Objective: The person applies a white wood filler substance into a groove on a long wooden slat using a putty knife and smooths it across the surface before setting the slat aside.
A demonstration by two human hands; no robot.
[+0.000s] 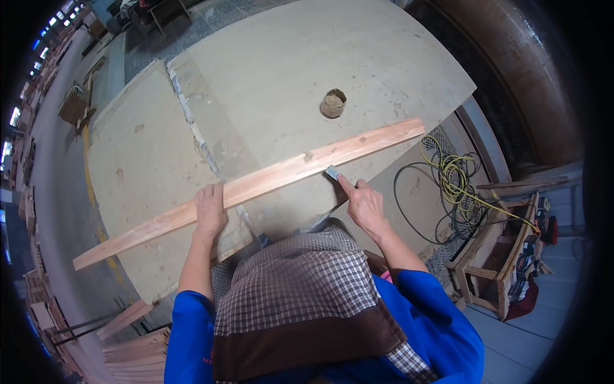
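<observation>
A long, narrow wooden board (272, 182) lies slantwise across the table, its left end jutting past the edge. Brownish filler-like patches mark its upper face. My left hand (210, 208) grips the board left of its middle, fingers over the top and the thumb side hidden. In my right hand (365, 203) is a small putty knife (332, 172), with the index finger stretched along it. Its blade is at the board's near edge; whether it touches the wood I cannot tell. Beyond the board stands a small, crusted round pot (333, 104).
The worn table top (268, 77) has a seam with peeling tape (185, 109). Coiled yellow and dark hoses (451, 185) lie on the right. A wooden rack (492, 269) with tools stands near them. Stacked timber (137, 355) is at lower left.
</observation>
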